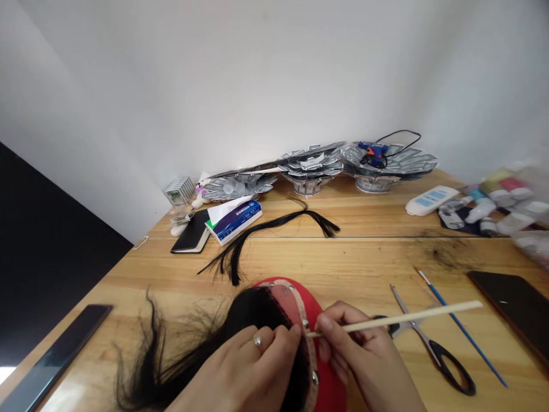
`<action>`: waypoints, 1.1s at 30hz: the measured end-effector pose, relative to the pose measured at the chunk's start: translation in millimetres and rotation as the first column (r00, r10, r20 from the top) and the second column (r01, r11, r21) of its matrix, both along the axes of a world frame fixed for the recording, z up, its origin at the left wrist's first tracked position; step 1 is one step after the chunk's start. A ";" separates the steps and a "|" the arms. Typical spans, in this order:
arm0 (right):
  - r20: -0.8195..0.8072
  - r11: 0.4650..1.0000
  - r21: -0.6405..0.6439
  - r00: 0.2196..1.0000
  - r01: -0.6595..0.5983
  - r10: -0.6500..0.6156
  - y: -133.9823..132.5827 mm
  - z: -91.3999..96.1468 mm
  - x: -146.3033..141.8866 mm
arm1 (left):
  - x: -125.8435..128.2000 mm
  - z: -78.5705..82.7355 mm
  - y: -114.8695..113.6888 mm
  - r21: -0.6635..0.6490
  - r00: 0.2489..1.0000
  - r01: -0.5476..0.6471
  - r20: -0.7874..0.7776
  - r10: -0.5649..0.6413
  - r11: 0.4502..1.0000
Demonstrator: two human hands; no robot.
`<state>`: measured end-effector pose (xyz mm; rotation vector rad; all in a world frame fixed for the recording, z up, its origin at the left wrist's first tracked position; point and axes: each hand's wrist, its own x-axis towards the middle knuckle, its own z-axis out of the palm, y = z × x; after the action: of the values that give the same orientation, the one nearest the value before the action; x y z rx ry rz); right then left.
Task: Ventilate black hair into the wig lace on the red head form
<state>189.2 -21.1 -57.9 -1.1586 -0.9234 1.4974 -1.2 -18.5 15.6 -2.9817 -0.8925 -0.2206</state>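
A red head form [317,312] sits at the near edge of the wooden table [364,257], covered on its left side by a black wig [244,320] on a pinned lace cap. My left hand [253,366], wearing a ring, presses on the black hair beside the lace edge, fingers curled and pinched. My right hand [364,357] grips a pale wooden stick [407,316], whose tip meets the lace edge next to my left fingertips.
A loose bundle of black hair [274,229] lies mid-table. Scissors [433,349] and a blue brush [463,329] lie to the right, a dark phone [514,309] beyond. Notebook [191,233], blue box [235,220], card bowls [313,166], glue gun [373,152] and bottles [497,200] line the back.
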 end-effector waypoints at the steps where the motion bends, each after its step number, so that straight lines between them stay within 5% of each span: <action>1: -0.002 1.000 0.001 1.000 0.000 0.000 0.2 -0.1 -0.1 | -0.5 -1.1 0.1 0.009 1.000 0.004 -0.006 -0.004 1.000; 22: -0.024 1.000 -0.009 1.000 -0.002 0.002 0.1 0.4 0.3 | -9.3 -3.8 1.7 0.311 0.993 0.071 0.070 -0.097 0.948; 29: -0.049 0.999 -0.024 0.998 -0.036 0.035 0.1 5.3 -1.3 | -12.8 -5.4 8.6 0.070 0.984 0.141 0.099 -0.148 0.988; 33: -0.065 0.998 -0.023 0.996 -0.057 0.055 -0.3 2.6 0.5 | -16.4 -8.0 12.4 0.044 0.976 0.196 0.092 -0.199 0.980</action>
<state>189.7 -21.3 -55.3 -1.1039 -0.9019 1.5863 -17.6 -6.1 7.5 -3.0486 -0.5900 -0.3830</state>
